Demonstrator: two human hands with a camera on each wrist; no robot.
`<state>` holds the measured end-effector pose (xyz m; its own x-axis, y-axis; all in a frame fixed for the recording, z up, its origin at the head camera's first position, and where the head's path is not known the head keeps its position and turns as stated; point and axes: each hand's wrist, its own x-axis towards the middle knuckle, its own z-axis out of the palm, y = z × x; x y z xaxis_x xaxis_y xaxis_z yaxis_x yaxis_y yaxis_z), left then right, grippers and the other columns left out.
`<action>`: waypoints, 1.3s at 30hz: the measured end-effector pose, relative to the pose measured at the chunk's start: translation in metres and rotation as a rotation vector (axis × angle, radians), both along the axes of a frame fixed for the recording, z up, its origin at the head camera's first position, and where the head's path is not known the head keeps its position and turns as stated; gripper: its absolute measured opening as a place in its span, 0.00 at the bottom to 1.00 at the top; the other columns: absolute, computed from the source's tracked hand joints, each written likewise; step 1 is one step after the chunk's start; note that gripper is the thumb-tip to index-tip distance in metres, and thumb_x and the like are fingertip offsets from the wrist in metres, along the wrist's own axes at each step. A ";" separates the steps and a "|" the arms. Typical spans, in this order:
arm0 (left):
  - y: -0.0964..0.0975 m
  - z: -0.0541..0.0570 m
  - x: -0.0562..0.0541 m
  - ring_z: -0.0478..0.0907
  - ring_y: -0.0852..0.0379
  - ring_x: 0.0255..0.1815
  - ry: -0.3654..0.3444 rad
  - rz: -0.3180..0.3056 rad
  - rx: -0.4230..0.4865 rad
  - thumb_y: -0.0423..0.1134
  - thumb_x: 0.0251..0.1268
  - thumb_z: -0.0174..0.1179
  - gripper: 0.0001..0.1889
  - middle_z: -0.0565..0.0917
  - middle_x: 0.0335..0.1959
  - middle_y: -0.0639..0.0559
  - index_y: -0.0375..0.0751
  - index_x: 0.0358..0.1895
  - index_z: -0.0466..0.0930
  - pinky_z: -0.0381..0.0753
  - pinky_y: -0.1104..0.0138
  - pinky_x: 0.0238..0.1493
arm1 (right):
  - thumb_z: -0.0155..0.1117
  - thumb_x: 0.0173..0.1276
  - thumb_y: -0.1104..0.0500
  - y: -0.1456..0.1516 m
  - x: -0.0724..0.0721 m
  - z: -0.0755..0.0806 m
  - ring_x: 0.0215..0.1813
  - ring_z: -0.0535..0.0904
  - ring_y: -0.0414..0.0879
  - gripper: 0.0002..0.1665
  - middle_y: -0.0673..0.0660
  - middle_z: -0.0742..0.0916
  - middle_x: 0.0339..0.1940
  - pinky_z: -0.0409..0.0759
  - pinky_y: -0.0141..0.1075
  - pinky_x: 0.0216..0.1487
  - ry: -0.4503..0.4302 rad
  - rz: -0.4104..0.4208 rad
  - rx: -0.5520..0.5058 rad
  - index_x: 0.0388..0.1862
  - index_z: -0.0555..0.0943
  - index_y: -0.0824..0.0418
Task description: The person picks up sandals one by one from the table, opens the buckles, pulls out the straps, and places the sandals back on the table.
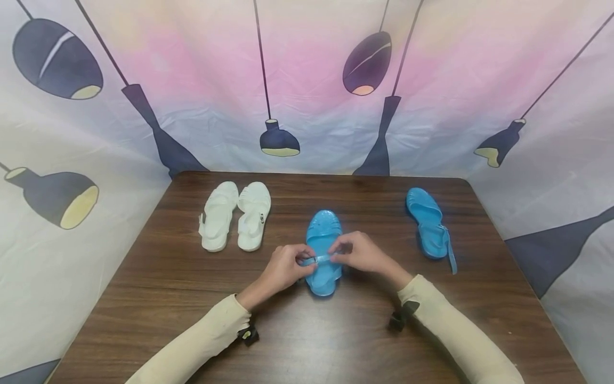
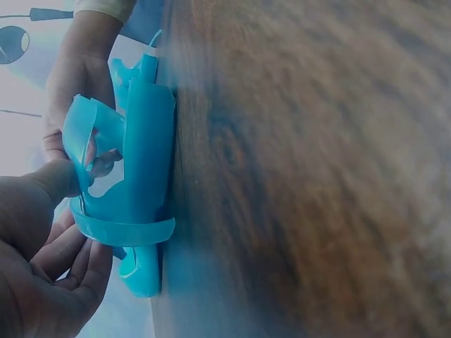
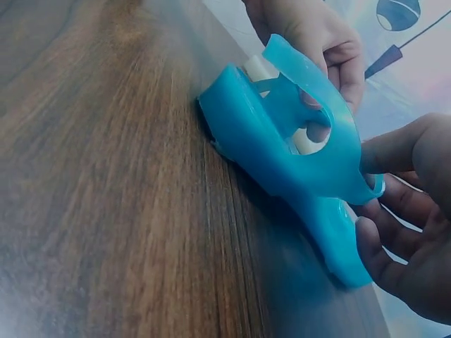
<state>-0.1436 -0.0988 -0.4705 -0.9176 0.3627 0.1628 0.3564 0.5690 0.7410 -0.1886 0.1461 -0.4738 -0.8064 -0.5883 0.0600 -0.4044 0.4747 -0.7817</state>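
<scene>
A blue jelly sandal [image 1: 324,226] lies sole down in the middle of the table, toe toward the back wall. From its left side my left hand [image 1: 285,265] pinches the ankle strap [image 1: 323,258] by the small buckle. Opposite it, my right hand [image 1: 361,252] pinches the same strap where it bends on the right side. The strap's loose end [image 2: 130,231] sticks out past the left fingers in the left wrist view. In the right wrist view the thumb and fingers close around the strap's bend [image 3: 372,189]. The fingers partly hide the buckle.
The other blue sandal [image 1: 424,208] stands at the back right, its strap undone and trailing on the wooden table [image 1: 307,341]. A pair of white sandals [image 1: 218,213] stands side by side at the back left. Behind the table hangs a lamp-patterned cloth [image 1: 316,138].
</scene>
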 end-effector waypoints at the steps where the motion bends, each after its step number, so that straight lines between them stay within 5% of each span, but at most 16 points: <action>1: 0.000 0.000 0.000 0.87 0.59 0.41 -0.001 -0.003 -0.002 0.35 0.59 0.74 0.07 0.90 0.38 0.51 0.41 0.40 0.87 0.86 0.70 0.41 | 0.74 0.67 0.57 0.000 0.000 0.000 0.40 0.83 0.42 0.05 0.44 0.89 0.37 0.85 0.37 0.42 -0.001 0.002 0.001 0.41 0.88 0.51; 9: 0.003 0.001 -0.003 0.87 0.59 0.39 0.017 -0.015 -0.016 0.35 0.59 0.74 0.08 0.90 0.36 0.50 0.40 0.40 0.88 0.86 0.71 0.40 | 0.71 0.69 0.54 -0.010 -0.002 0.000 0.43 0.81 0.44 0.06 0.48 0.86 0.36 0.82 0.40 0.49 -0.026 0.034 -0.082 0.40 0.83 0.54; 15: 0.003 0.000 -0.002 0.87 0.57 0.40 0.039 -0.014 -0.007 0.33 0.58 0.74 0.08 0.90 0.36 0.51 0.40 0.40 0.88 0.86 0.69 0.40 | 0.74 0.68 0.51 -0.017 0.003 -0.005 0.47 0.83 0.38 0.08 0.41 0.89 0.39 0.83 0.41 0.54 -0.013 0.037 -0.063 0.43 0.86 0.49; 25: 0.002 -0.001 -0.001 0.88 0.59 0.38 0.089 -0.006 -0.004 0.33 0.56 0.73 0.08 0.91 0.36 0.51 0.40 0.39 0.89 0.86 0.71 0.39 | 0.77 0.64 0.52 -0.019 0.008 -0.004 0.38 0.82 0.40 0.04 0.41 0.90 0.35 0.83 0.36 0.40 0.024 -0.035 -0.028 0.34 0.88 0.48; 32: -0.002 -0.002 -0.001 0.87 0.60 0.38 0.043 0.010 0.030 0.33 0.56 0.74 0.08 0.91 0.36 0.52 0.40 0.40 0.90 0.85 0.73 0.39 | 0.77 0.63 0.53 -0.006 0.004 -0.010 0.43 0.83 0.40 0.04 0.41 0.89 0.35 0.82 0.44 0.51 0.032 -0.087 -0.022 0.32 0.88 0.47; 39: -0.005 -0.005 0.000 0.88 0.59 0.40 -0.005 0.023 0.040 0.34 0.57 0.75 0.09 0.91 0.38 0.50 0.39 0.41 0.90 0.86 0.72 0.41 | 0.76 0.65 0.54 0.005 0.004 -0.007 0.42 0.82 0.43 0.03 0.43 0.88 0.34 0.82 0.45 0.50 0.018 -0.090 -0.004 0.35 0.88 0.49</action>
<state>-0.1438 -0.1036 -0.4754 -0.9264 0.3348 0.1722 0.3398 0.5471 0.7650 -0.1845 0.1508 -0.4807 -0.8546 -0.5136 0.0769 -0.3743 0.5066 -0.7767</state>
